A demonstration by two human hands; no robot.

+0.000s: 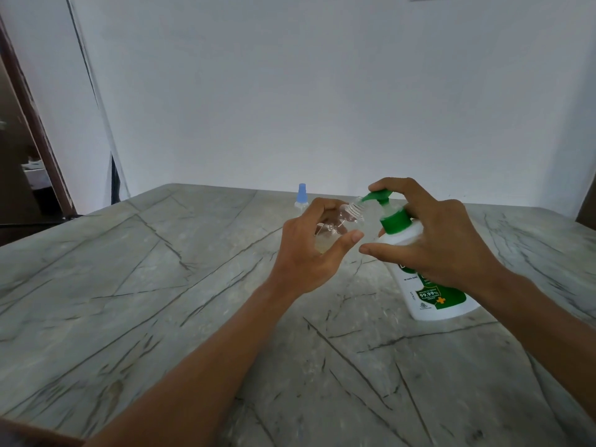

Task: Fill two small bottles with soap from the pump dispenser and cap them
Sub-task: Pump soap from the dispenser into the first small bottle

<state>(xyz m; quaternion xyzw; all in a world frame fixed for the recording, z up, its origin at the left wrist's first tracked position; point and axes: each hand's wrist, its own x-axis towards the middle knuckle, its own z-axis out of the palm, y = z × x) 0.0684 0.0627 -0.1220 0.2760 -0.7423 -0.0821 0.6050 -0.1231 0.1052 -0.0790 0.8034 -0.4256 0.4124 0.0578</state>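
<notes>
- Currently the step in hand is judged to be filling: both forearms reach over the bench [161, 285] toward the pump dispenser [432, 298], which stands with its base on the bench.
- Right hand [445, 243]: draped over the shoulder of the pump dispenser. Its index finger curls over the green pump head [379, 195], and the thumb points straight out to the left below the collar. The other fingers are hidden behind the neck.
- Left hand [306, 253]: just left of the pump dispenser, with fingers [319, 206] curled round the clear small bottle [338, 221] and the thumb closing on its near side.
- Clear small bottle: uncapped and tilted, with its threaded mouth raised to the nozzle tip of the pump head, touching or nearly so. A pale layer seems to lie at its lower end; the fill level cannot be read with certainty.
- Procedure: hold the mouth directly under the nozzle tip before each stroke. Press slowly and fully, and let the pump head rise before repeating. Steady the pump dispenser with the pressing hand so that it does not tip. Stop short of the threads so that the cap seats clean.
- Second small bottle [302, 203]: behind and left of the pump dispenser, upright on the bench, wearing a blue cap [302, 190]. Its contents cannot be told.
- Wall [322, 91]: plain, behind the bench.
</notes>
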